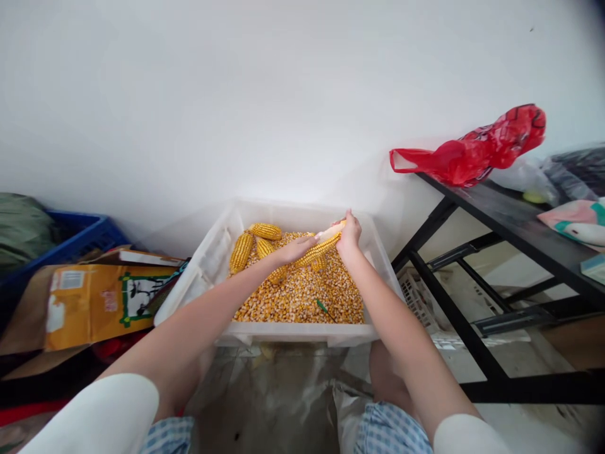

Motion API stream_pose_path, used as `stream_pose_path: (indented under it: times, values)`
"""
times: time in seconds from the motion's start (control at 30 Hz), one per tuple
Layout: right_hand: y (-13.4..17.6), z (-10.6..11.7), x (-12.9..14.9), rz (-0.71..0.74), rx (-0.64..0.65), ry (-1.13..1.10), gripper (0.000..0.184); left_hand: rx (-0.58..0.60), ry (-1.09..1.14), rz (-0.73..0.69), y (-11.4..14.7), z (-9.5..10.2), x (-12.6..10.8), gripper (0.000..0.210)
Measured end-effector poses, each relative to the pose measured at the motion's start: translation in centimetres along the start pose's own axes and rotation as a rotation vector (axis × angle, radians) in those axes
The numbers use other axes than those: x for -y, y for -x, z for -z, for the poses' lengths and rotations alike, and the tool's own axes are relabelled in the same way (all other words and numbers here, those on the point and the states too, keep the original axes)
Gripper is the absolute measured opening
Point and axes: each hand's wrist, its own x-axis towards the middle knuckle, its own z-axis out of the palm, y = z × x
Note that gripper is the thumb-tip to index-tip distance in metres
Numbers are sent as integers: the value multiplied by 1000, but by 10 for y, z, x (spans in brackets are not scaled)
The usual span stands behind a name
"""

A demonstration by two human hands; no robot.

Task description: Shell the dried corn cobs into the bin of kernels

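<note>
Right hand (350, 234) curls closed round the cob (322, 249); left hand (299, 248) touches it, its grip unclear. A slack hold could drop it onto kernels (293, 299) below.

One bare left hand (297, 249) and one bare right hand (350, 233), with one partly stripped, long yellow corn cob (317, 252) between them. One rectangular translucent white plastic bin (302, 329) contains at least four more plump yellow cobs (266, 231), some part-hidden, one small green leaf scrap (322, 306), and loose yellow kernels (293, 306) beyond counting. Nearby: one crumpled red plastic bag (494, 148), one blue plastic crate (87, 230).
</note>
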Motion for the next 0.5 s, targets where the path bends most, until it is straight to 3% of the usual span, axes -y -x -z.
stream_pose_path:
  times: [0.13, 0.3, 0.5]
  values:
    - [-2, 3, 1, -1, 10, 31, 34, 16, -73, -27, 0, -1, 0, 53]
    - [-4, 4, 0, 33, 10, 45, 32, -17, 126, 15, 0, -11, 2, 44]
    - [-3, 0, 5, 59, 35, 30, 26, 37, 425, 270, -3, -7, -2, 60]
